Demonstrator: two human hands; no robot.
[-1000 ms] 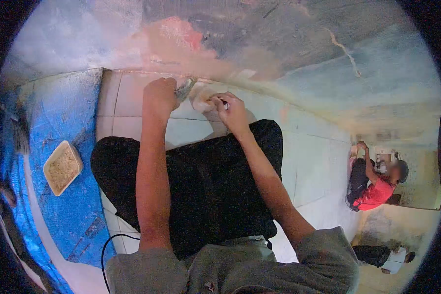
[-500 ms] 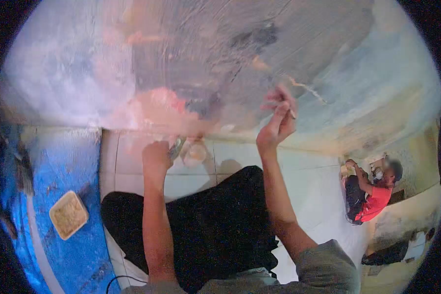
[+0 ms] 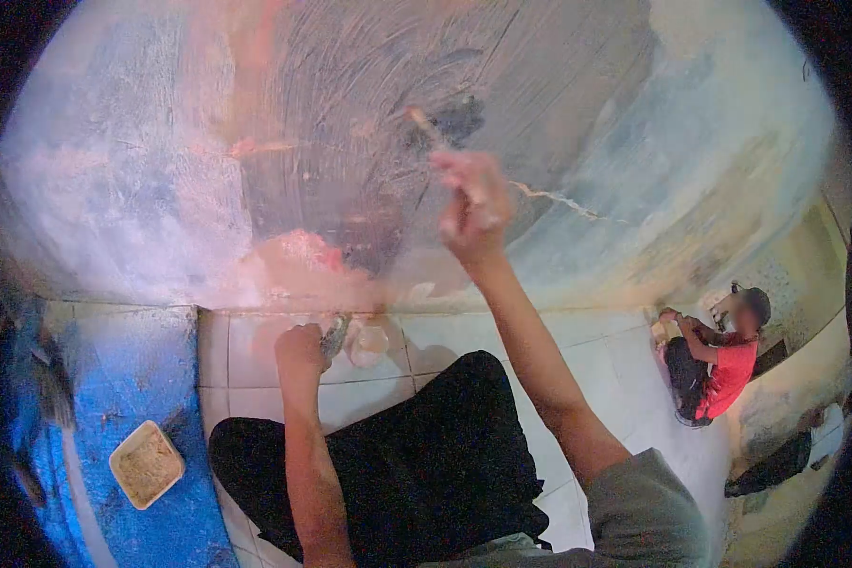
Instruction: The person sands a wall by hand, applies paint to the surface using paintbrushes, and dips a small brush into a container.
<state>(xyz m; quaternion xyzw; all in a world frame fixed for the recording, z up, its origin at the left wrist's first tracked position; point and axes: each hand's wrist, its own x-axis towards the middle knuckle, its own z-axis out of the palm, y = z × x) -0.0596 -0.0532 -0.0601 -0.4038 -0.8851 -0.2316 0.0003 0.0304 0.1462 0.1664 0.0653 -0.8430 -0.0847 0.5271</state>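
My right hand (image 3: 475,201) is raised in front of the painted wall (image 3: 350,76), its fingers closed round a thin brush (image 3: 426,124) whose tip is by a dark patch. Motion blurs this hand. Low on the left, near the foot of the wall, my left hand (image 3: 300,348) is closed on a greyish object (image 3: 334,335), too small to identify. Just right of it, a small pale round container (image 3: 366,343) is on the white tiles.
A square tub (image 3: 148,465) stands on a blue sheet (image 3: 114,388) at the left. To the right, a person in a red top (image 3: 731,374) sits by the wall. Another person (image 3: 781,464) is at the lower right. My black-clad legs are folded on the tiled floor (image 3: 559,355).
My right hand has risen from beside the round container to the wall, then moved left with the brush. My left hand keeps its hold low down. The view has tilted up the wall.
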